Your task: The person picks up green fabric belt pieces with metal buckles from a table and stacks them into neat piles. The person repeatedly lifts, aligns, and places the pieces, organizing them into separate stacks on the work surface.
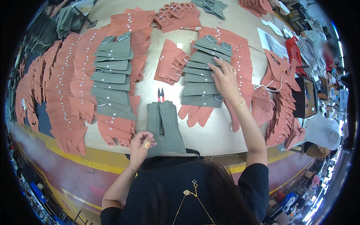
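Two hands out, working apart.

Right hand [227,83]: you reach it over the fanned green pieces [200,71] on the right of the table, fingertips at their right side. Fingers long and loosely parted; cannot tell whether you have an edge pinched. The fan overlaps row on row, buckles [226,46] at the top end, coral pieces [242,71] beneath and beside it.

Left hand [140,146]: fingers curled in, at the lower left edge of the green pile [169,131] in front of you, by the table's near edge. Cannot tell if it grips a layer or only rests there.

Handling, my judgement: feel for one edge with the right fingertips, pinch that layer alone and lift before drawing it away; dragging could pull the overlapped neighbours out of line. Let your wrist ride high over the coral layer. Left hand would serve best flat, steadying the near pile, since its lower end lies close to the edge. Mind the red-handled snips [161,98] just beyond that pile, blades pointing away from you; cloth pulled across could snag there.
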